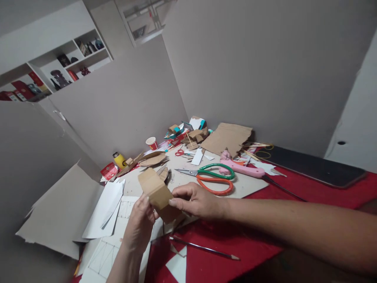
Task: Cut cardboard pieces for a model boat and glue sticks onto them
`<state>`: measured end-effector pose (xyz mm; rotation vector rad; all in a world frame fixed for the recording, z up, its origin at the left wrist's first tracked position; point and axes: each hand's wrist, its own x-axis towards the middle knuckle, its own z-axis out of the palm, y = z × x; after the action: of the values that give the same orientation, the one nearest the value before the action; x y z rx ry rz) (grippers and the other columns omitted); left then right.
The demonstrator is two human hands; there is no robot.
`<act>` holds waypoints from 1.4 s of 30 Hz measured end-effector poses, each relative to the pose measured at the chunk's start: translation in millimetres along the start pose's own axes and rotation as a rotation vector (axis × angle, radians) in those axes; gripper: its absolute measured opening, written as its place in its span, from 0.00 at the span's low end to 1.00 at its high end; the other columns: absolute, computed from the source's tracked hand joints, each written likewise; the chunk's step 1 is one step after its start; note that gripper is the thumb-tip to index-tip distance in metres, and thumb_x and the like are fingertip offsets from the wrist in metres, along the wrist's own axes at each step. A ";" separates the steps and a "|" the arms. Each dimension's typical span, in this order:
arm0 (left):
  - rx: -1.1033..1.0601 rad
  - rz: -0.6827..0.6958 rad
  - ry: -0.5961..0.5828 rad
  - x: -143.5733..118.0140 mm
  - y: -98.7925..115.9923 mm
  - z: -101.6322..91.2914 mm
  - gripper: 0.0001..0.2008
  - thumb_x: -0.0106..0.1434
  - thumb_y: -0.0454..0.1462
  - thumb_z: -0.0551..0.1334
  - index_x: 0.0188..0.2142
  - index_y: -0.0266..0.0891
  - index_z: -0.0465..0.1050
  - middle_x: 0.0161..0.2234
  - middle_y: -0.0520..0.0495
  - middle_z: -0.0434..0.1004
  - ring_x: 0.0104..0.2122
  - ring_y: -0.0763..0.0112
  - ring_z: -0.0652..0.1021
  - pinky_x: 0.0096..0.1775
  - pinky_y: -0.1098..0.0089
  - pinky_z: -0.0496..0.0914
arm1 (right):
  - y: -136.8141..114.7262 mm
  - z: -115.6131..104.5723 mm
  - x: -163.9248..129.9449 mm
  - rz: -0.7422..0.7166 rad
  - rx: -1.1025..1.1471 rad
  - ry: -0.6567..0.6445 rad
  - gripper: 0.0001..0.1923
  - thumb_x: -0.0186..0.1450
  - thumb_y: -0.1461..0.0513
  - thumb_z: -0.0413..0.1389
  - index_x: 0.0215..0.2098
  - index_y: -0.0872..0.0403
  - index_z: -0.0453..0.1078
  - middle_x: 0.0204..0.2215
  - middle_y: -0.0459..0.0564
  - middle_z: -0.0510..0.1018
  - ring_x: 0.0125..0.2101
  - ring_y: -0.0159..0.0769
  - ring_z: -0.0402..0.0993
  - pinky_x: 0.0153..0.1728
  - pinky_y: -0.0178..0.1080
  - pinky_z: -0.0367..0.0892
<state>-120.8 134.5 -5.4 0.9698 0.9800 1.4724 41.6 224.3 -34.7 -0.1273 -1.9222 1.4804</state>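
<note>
A folded piece of brown cardboard (pixel 159 193) is held up over the near part of the table, creased across into panels. My left hand (pixel 141 215) grips its lower left edge, thumb in front and fingers mostly hidden behind. At its right edge, my right hand (pixel 198 201) pinches the cardboard between thumb and fingers. Just beyond my right hand lie large scissors (pixel 216 177) with one green and one orange handle, blades pointing left. A pink glue gun (pixel 243 168) rests behind them. Below the hands, a pencil (pixel 204 248) lies on the red tablecloth (pixel 224 239).
White paper sheets (pixel 106 210) and drawn-on paper (pixel 104 257) lie at left. Further back are a yellow bottle (pixel 119 161), a paper cup (pixel 151 143), cardboard scraps (pixel 153 158) and a large cardboard sheet (pixel 226 138). A dark flat panel (pixel 315 167) lies at right, near the walls.
</note>
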 end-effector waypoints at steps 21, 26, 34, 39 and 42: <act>-0.127 -0.148 -0.045 -14.6 0.4 -3.7 0.10 0.61 0.38 0.61 0.35 0.35 0.79 0.36 0.42 0.81 0.33 0.64 0.79 0.38 0.66 0.74 | -4.1 -0.8 4.5 0.182 0.475 0.130 0.16 0.53 0.54 0.65 0.28 0.58 0.69 0.27 0.48 0.79 0.21 0.26 0.69 0.20 0.29 0.65; -0.080 -0.132 -0.065 -10.7 -4.7 -6.1 0.11 0.60 0.39 0.62 0.35 0.34 0.79 0.33 0.41 0.81 0.36 0.58 0.80 0.40 0.62 0.75 | -3.3 -6.5 6.6 0.206 0.470 0.073 0.17 0.51 0.55 0.66 0.27 0.58 0.68 0.25 0.45 0.78 0.20 0.25 0.69 0.20 0.28 0.64; -0.069 -0.140 -0.099 -10.1 -9.3 -4.8 0.11 0.61 0.37 0.61 0.36 0.32 0.80 0.31 0.40 0.82 0.34 0.57 0.81 0.39 0.61 0.75 | -3.1 -8.8 8.1 0.317 0.476 -0.047 0.20 0.51 0.52 0.66 0.30 0.58 0.68 0.23 0.44 0.76 0.18 0.24 0.68 0.17 0.27 0.63; -0.088 -0.142 -0.096 -13.3 -4.5 -1.7 0.10 0.60 0.37 0.62 0.34 0.33 0.80 0.31 0.40 0.82 0.34 0.58 0.81 0.39 0.61 0.75 | -0.3 -11.5 8.0 0.281 0.432 -0.059 0.19 0.52 0.52 0.65 0.29 0.58 0.68 0.22 0.43 0.75 0.19 0.25 0.69 0.19 0.28 0.63; -0.074 -0.135 -0.102 -12.5 -4.9 -4.2 0.09 0.60 0.37 0.61 0.34 0.33 0.79 0.32 0.40 0.82 0.33 0.58 0.81 0.38 0.62 0.75 | 0.0 -12.3 7.6 0.275 0.436 -0.042 0.17 0.53 0.54 0.65 0.29 0.59 0.69 0.24 0.44 0.76 0.21 0.25 0.70 0.19 0.27 0.63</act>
<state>-121.9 122.2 -12.1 0.8987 0.8937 1.3249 42.9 237.8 -30.0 -0.1671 -1.6147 2.0657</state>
